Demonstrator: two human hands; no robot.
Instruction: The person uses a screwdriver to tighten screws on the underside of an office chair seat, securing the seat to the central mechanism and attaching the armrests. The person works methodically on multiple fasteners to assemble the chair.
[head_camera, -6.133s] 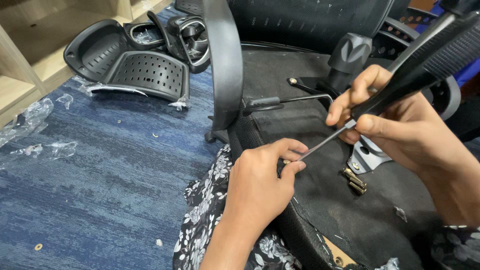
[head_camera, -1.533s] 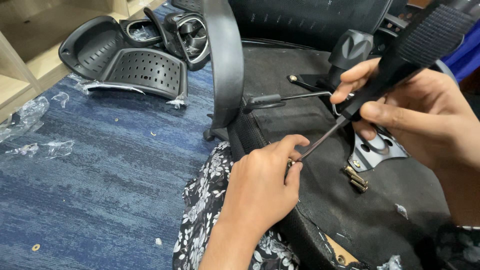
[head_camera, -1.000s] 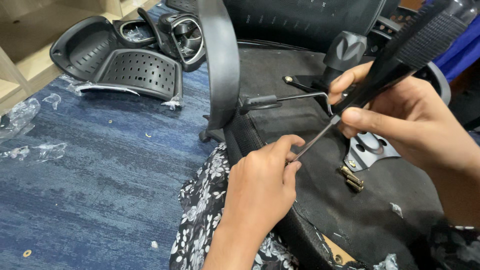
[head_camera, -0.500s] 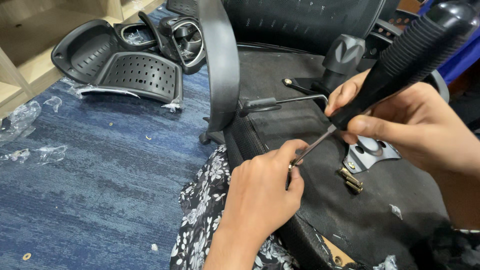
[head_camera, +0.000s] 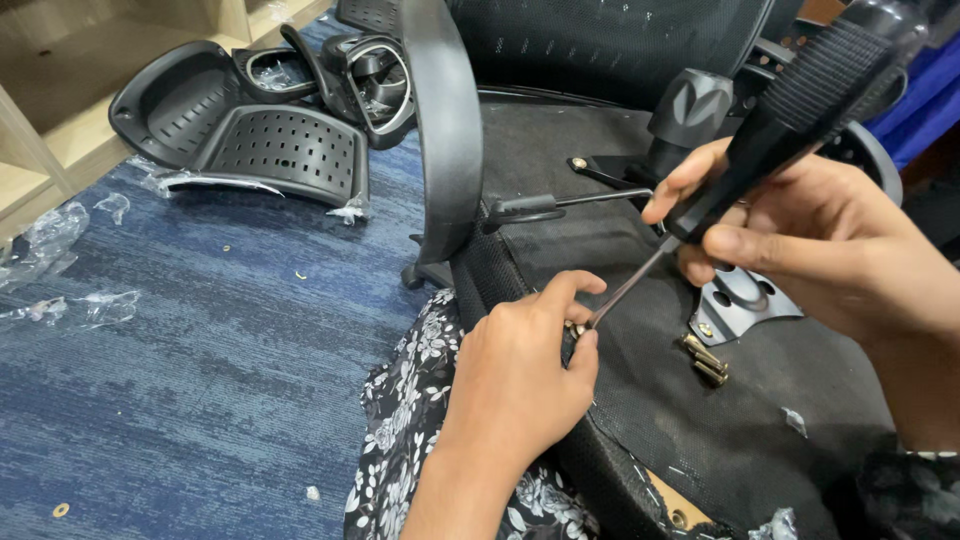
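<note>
A person kneeling on blue carpet (head_camera: 200, 380) works on the upturned underside of an office chair seat (head_camera: 700, 420); nearest the camera, a floral-print garment (head_camera: 410, 400) covers the knee, and the left hand (head_camera: 515, 375) rests at the seat's front edge, thumb and forefinger pinched closed on a small screw (head_camera: 577, 328) that is mostly hidden between them; the right hand (head_camera: 800, 235) is wrapped tight round the ribbed black handle of a screwdriver (head_camera: 770, 120), its metal shaft slanting down so the tip meets the screw; the step in hand looks like seating a screw into the seat edge, and the next move probably calls for a steady downward push while the handle turns, the pinch easing only once the thread bites; just right of the tip, spare brass-coloured bolts (head_camera: 705, 358) lie on the black fabric beside a silver bracket (head_camera: 740, 300); beyond, a lever rod (head_camera: 570, 205) and a curved black armrest (head_camera: 445, 130) stand over the seat; farther left, perforated black plastic shells (head_camera: 270, 140) lie by a pale wooden shelf (head_camera: 60, 130); crumpled clear plastic wrapping (head_camera: 60, 270), unlabelled, litters the carpet's left edge; no signs or labels show.
</note>
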